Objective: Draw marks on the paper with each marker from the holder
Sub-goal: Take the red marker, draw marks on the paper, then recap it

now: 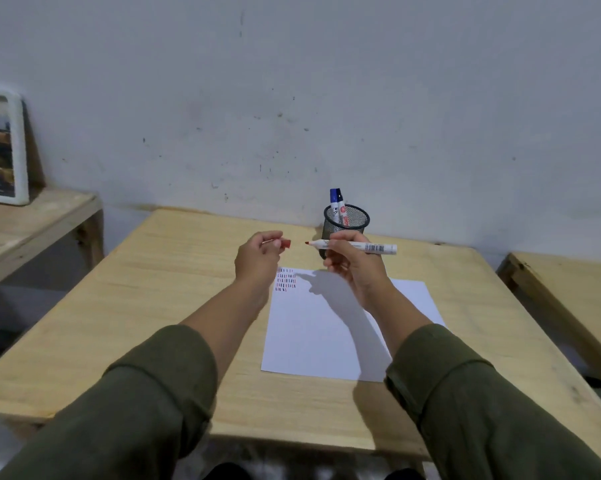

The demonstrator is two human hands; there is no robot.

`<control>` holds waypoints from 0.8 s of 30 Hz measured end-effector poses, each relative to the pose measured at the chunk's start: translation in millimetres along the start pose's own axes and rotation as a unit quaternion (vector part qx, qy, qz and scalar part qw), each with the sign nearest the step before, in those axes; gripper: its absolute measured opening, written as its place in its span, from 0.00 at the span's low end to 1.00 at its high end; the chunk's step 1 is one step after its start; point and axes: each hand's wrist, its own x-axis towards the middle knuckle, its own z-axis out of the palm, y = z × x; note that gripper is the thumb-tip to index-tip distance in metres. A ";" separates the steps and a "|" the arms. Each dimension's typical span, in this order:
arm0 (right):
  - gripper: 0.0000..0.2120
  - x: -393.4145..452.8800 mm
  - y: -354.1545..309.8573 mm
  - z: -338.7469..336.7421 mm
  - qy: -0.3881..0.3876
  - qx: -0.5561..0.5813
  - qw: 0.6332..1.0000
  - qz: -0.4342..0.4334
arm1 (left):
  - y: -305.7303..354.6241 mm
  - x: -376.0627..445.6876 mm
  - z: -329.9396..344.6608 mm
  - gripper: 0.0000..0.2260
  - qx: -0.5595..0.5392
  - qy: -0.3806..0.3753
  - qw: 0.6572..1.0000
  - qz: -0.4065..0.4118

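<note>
A white sheet of paper (330, 327) lies on the wooden table (160, 306), with rows of short red, blue and black marks (286, 280) in its top left corner. My right hand (352, 263) holds an uncapped red marker (361, 246) level above the paper, tip pointing left. My left hand (257, 259) pinches the red cap (285, 243) a short gap from the tip. Behind my right hand stands a black mesh holder (347, 223) with a blue-capped marker (335, 201) and a black-capped one in it.
A white-framed picture (3, 147) leans on the wall on a wooden bench at the left. Another wooden bench (565, 292) stands to the right. The grey wall rises right behind the table's far edge.
</note>
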 end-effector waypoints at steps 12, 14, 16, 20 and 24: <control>0.10 1.8 -26.4 -0.3 -0.020 -0.011 0.999 -0.029 | 31.0 -7.1 22.3 0.11 -0.071 -0.063 0.995 -0.037; 0.11 2.3 -27.8 -0.4 -0.020 -0.018 0.999 -0.030 | 31.5 -7.9 25.1 0.11 -0.075 -0.075 0.994 -0.038; 0.12 3.1 -28.5 -0.7 -0.021 -0.024 0.999 -0.031 | 31.9 -7.8 27.2 0.10 -0.080 -0.085 0.992 -0.040; 0.13 3.8 -29.4 -1.5 -0.028 -0.036 0.998 -0.033 | 32.1 -7.9 29.0 0.09 -0.074 -0.105 0.991 -0.036; 0.14 5.2 -30.6 -2.0 -0.036 -0.038 0.998 -0.033 | 36.5 -8.5 29.0 0.08 -0.078 -0.118 0.989 -0.038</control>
